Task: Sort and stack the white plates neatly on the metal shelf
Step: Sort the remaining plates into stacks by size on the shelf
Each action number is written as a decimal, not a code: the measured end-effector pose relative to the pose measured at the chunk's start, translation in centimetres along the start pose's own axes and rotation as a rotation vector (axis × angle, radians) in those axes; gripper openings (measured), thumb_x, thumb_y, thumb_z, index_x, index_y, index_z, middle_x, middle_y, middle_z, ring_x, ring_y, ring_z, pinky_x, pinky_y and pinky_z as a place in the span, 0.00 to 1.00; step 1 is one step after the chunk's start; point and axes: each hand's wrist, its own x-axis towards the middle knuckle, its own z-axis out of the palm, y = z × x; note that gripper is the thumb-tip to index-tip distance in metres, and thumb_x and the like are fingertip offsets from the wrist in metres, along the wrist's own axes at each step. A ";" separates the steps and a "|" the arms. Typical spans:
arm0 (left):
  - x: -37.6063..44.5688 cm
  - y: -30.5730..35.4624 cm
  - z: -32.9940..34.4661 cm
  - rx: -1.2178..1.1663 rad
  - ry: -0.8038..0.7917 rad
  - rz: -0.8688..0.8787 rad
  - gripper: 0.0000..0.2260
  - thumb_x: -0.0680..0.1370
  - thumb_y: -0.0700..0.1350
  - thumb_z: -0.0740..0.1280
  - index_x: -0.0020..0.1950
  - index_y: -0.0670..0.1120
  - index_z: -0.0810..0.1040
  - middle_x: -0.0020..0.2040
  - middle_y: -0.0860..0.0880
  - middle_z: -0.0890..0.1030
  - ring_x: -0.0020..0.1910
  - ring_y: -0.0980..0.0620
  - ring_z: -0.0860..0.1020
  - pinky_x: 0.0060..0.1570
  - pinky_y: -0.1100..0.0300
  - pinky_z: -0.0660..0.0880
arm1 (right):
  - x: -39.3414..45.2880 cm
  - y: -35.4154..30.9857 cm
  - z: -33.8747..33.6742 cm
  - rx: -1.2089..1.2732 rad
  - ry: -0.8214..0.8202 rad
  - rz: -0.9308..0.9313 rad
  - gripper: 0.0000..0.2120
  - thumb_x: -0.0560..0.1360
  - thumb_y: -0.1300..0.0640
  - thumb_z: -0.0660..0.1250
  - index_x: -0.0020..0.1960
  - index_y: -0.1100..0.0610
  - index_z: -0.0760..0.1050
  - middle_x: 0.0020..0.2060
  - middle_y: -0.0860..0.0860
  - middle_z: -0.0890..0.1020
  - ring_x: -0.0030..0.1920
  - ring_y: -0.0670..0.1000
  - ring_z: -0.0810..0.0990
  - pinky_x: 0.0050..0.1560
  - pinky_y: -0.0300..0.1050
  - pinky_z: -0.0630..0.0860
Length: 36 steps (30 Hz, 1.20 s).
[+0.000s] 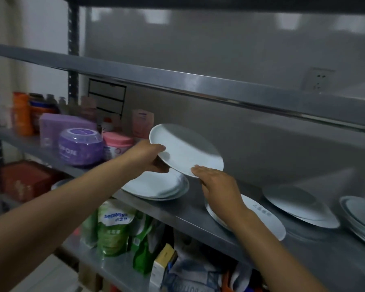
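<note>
Head view: my left hand (150,158) grips the tilted plate (187,150) by its left rim, above the stack (158,186) on the shelf (190,209); my right hand (217,184), fingers flat, touches its near edge.

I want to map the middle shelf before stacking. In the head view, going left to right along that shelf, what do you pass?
Orange bottle → purple round tub → pink-lidded jar → plate stack under the held plate → plate with lettering → next plate pile → stack at the right edge.
</note>
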 end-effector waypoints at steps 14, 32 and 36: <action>2.6 -3.7 -5.4 1.140 0.152 0.446 0.13 0.81 0.40 0.55 0.62 0.37 0.71 0.67 0.38 0.71 0.69 0.40 0.66 0.68 0.48 0.63 | 2.1 -3.3 2.9 -0.255 -0.666 -0.074 0.10 0.67 0.68 0.59 0.40 0.54 0.65 0.31 0.51 0.69 0.36 0.58 0.69 0.27 0.44 0.52; 2.8 -5.2 1.0 1.462 -0.095 0.626 0.21 0.82 0.43 0.52 0.75 0.41 0.59 0.77 0.45 0.59 0.77 0.47 0.53 0.73 0.51 0.52 | 1.1 -1.7 2.5 0.027 -0.602 0.098 0.22 0.69 0.67 0.59 0.62 0.56 0.73 0.55 0.54 0.80 0.54 0.59 0.77 0.45 0.46 0.71; 2.9 -5.9 3.1 1.499 -0.128 0.648 0.22 0.83 0.45 0.50 0.77 0.41 0.55 0.78 0.45 0.56 0.77 0.48 0.51 0.73 0.52 0.50 | -0.2 0.9 0.3 -0.050 -0.506 0.113 0.31 0.70 0.70 0.57 0.73 0.57 0.64 0.69 0.55 0.71 0.69 0.56 0.70 0.67 0.50 0.66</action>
